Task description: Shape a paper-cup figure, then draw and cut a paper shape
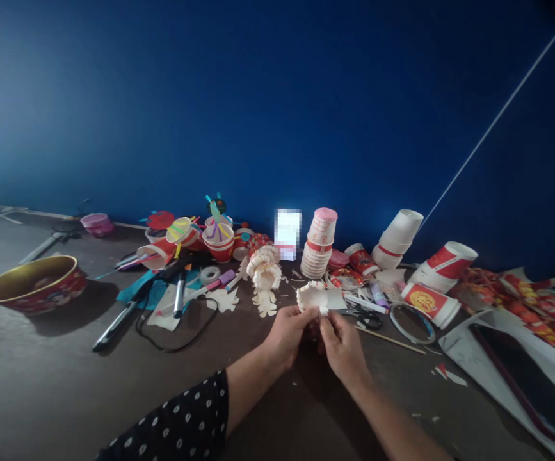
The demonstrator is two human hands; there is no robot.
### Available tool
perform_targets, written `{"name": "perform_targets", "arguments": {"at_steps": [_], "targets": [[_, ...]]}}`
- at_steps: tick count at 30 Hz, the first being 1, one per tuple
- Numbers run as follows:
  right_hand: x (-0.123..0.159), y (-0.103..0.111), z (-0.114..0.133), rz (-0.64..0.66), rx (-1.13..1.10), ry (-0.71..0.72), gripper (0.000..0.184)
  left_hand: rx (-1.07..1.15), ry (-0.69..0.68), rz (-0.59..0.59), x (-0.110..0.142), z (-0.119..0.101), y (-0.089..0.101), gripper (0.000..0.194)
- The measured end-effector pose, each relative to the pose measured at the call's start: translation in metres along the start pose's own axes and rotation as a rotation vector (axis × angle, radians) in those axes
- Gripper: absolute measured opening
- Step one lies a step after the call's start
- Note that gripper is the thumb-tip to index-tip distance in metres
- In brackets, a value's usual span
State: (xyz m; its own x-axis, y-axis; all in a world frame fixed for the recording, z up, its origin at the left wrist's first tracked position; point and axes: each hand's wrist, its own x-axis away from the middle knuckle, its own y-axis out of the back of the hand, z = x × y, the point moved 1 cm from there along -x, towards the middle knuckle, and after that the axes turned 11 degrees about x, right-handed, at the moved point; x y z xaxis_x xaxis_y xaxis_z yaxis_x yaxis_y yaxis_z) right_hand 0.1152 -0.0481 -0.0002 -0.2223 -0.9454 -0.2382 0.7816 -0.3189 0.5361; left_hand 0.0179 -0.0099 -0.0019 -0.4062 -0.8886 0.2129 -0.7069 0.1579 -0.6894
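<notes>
Paper (313,298), white and curved, with scalloped edge, in 2 hands (285,334)

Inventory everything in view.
Wall: one, blue, back
Table: one, dark, below
Bowl: one, red and gold, left
Tub: one, pink, back left
Paper cups: many, red and white, across back
Pens: several, mixed colours, both sides
Tape roll: one, pale, left
Fringed paper rings: several, white, centre
Scissors: one pair, black, right
Stick: one, tan, right
Ring: one, pale, right
Phone: one, dark, right
Decorations: several, red and gold, far right
Scraps: many, mostly white, scattered
Held paper: one, white, centre
Sleeve: one, spotted black, lower left
Left hand: one, bare, holding paper
Right hand: one, bare, holding paper
</notes>
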Motion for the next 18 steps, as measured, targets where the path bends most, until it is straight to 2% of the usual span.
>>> {"name": "perform_targets", "arguments": {"at_steps": [6,18], "targets": [[0.0016,0.0005,0.0047,0.010,-0.064,0.013,0.021,0.019,-0.004,-0.044,-0.0036,-0.0029,0.0044,0.030],[-0.0034,-0.0006,-0.0008,-0.003,-0.182,-0.124,0.019,-0.062,-0.072,-0.074,-0.0059,0.0028,0.0073,0.029]]}}
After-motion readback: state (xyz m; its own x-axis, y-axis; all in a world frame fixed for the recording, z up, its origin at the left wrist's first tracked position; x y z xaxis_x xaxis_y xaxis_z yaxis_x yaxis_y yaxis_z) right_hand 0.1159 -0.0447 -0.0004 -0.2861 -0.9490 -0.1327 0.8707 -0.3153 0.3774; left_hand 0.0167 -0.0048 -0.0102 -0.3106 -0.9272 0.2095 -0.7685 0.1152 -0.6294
